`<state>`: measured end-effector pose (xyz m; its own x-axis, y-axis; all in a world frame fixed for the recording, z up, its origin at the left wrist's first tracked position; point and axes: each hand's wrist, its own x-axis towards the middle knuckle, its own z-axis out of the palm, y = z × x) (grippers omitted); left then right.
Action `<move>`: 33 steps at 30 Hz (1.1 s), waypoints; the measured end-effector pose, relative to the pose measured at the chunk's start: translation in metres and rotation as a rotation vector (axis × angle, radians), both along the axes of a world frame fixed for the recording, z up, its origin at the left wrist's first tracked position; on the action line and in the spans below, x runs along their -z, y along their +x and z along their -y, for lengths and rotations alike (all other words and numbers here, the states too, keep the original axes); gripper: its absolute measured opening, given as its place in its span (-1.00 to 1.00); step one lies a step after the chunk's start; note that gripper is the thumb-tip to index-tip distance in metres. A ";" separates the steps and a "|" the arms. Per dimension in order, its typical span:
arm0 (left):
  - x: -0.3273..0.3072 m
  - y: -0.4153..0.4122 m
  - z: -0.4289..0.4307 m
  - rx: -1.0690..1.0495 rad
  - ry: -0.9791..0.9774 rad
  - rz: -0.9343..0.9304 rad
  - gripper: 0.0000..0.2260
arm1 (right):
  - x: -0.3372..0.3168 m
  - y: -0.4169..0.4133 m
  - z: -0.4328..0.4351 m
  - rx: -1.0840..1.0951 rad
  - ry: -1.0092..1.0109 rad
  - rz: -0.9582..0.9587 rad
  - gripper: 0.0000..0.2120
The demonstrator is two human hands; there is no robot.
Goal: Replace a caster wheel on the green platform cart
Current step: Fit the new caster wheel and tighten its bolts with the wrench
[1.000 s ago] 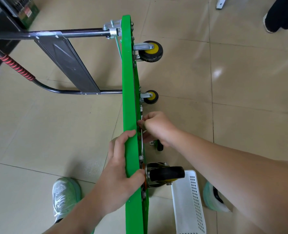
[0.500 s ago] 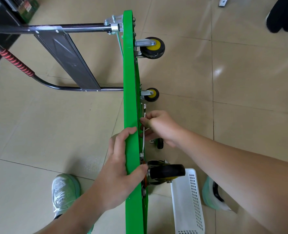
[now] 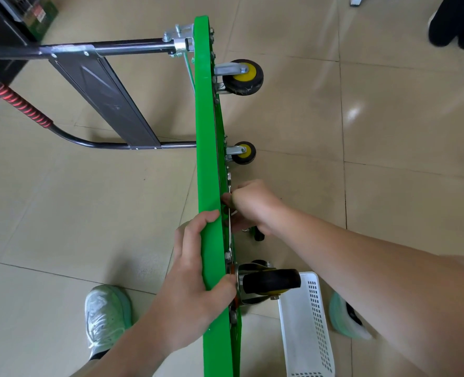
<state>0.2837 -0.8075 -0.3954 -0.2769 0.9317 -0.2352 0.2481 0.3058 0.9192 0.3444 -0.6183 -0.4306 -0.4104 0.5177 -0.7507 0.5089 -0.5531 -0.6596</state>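
The green platform cart point(image 3: 207, 159) stands on edge down the frame's centre, a black, yellow-hubbed caster wheel point(image 3: 271, 281) jutting right at lower centre. The left hand point(image 3: 195, 289) grips the deck edge beside that wheel. The right hand point(image 3: 252, 205) curls around a slim wrench point(image 3: 229, 235) against the underside.

No legible text or labels

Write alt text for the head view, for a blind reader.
A green platform cart stands on edge; the left hand grips its rim, the right hand holds a thin metal tool at its underside, near a black caster wheel.
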 end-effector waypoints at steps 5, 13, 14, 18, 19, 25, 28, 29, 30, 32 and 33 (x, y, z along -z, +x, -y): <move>0.000 0.000 0.000 -0.002 -0.005 0.008 -0.25 | 0.004 -0.001 -0.001 0.007 -0.035 0.037 -0.88; -0.001 -0.001 0.000 -0.001 -0.015 -0.003 -0.24 | 0.017 -0.007 -0.003 -0.007 -0.115 0.066 -0.73; -0.001 -0.001 0.000 0.001 -0.015 -0.006 -0.24 | 0.017 -0.008 -0.003 -0.015 -0.123 0.065 -0.72; -0.001 0.000 0.000 0.006 -0.022 -0.003 -0.23 | 0.017 -0.007 -0.006 -0.060 -0.158 0.086 -0.73; -0.001 -0.001 0.000 0.011 -0.024 -0.005 -0.22 | 0.018 -0.007 -0.007 -0.068 -0.167 0.092 -0.74; 0.000 -0.003 -0.001 0.031 -0.023 -0.020 -0.22 | 0.022 -0.009 -0.008 -0.092 -0.189 0.124 -0.71; 0.000 -0.003 -0.001 0.026 -0.035 -0.021 -0.22 | 0.025 -0.009 -0.009 -0.078 -0.194 0.115 -0.71; 0.001 -0.003 -0.001 0.024 -0.040 -0.018 -0.23 | 0.027 -0.009 -0.009 -0.069 -0.193 0.110 -0.71; 0.002 -0.003 -0.001 0.022 -0.039 -0.015 -0.23 | 0.029 -0.008 -0.008 -0.057 -0.188 0.109 -0.71; 0.001 -0.002 0.000 0.018 -0.043 -0.016 -0.23 | 0.031 -0.008 -0.006 -0.040 -0.185 0.102 -0.72; 0.001 -0.003 -0.001 0.017 -0.043 -0.016 -0.24 | 0.033 -0.008 -0.006 -0.037 -0.183 0.093 -0.73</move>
<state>0.2806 -0.8065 -0.3968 -0.2650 0.9254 -0.2709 0.2683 0.3406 0.9011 0.3360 -0.6123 -0.4634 -0.3507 0.3555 -0.8664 0.5851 -0.6392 -0.4991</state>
